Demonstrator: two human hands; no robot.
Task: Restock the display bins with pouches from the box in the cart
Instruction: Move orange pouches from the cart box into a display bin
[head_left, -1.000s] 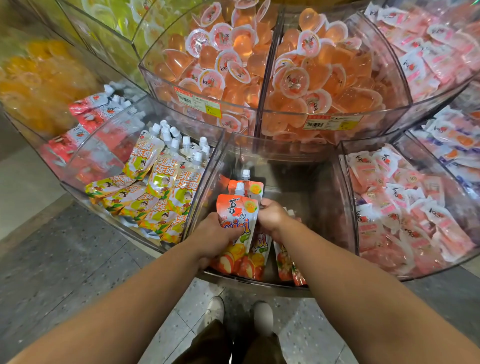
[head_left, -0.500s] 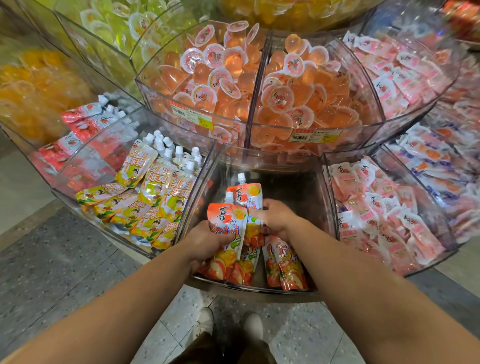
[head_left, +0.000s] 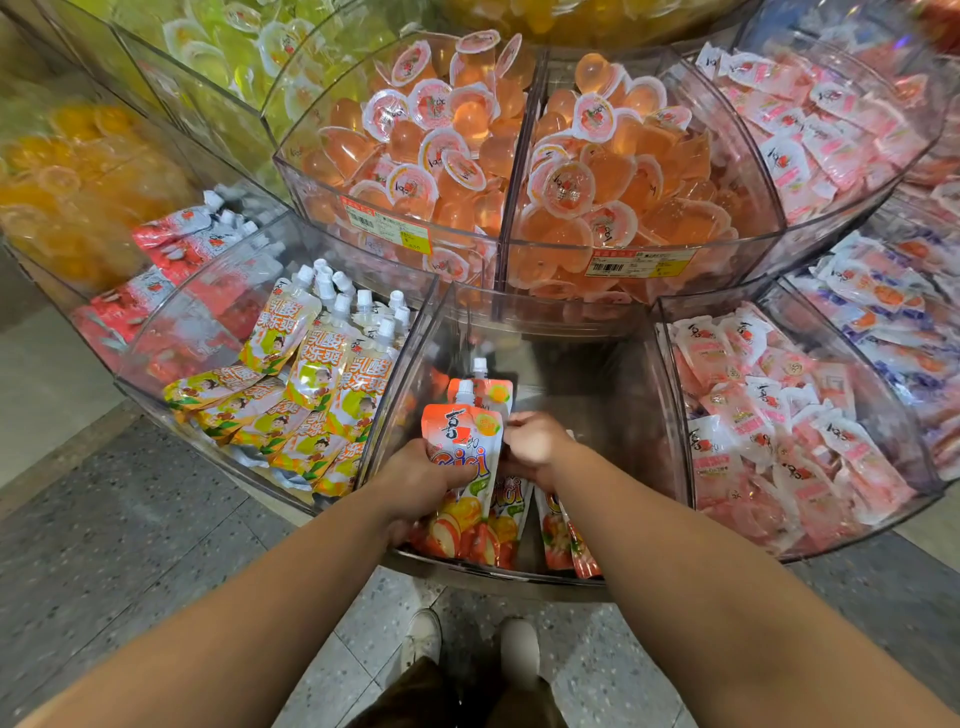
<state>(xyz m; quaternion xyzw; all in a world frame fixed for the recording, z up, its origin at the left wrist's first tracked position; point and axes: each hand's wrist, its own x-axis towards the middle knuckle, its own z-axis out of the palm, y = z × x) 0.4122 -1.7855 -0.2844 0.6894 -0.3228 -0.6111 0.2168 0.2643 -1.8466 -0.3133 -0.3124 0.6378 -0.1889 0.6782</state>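
left hand (head_left: 421, 480): fingers curled round the front orange spouted pouch (head_left: 460, 467) printed with fruit and the letters "cici", gripping it at its left edge about mid-height, upright inside the bin.
right hand (head_left: 535, 447): fingers curled, pinching the upper right edge of the same front pouch; whether it also touches the pouch behind cannot be told.
second orange pouch (head_left: 493, 392): standing just behind the held one, white cap showing above it.
further orange pouches (head_left: 563, 535): leaning at the front wall to the right of the held pouch, partly hidden by the right forearm.
clear plastic wedge-shaped display bin (head_left: 613, 395): lower tier, centre; holds the orange pouches at its front left; back part bare.
yellow-green spouted pouches with white caps (head_left: 311, 374): fill the neighbouring bin to the left, lying and leaning in rows.
red-and-white spouted pouches (head_left: 182, 244): bin further left, blurred through the wall.
pink flat sachets (head_left: 769, 415): bin immediately right of the centre one, heaped.
orange jelly cups with round printed lids (head_left: 467, 150): two upper-tier bins behind, each with a price label (head_left: 389, 228) on its front wall.
pale green jelly cups (head_left: 244, 57): upper tier, far left, blurred.
speckled grey tiled floor (head_left: 130, 519): below the bins.
light-coloured shoes (head_left: 423, 636): on the floor under the centre bin's front edge.
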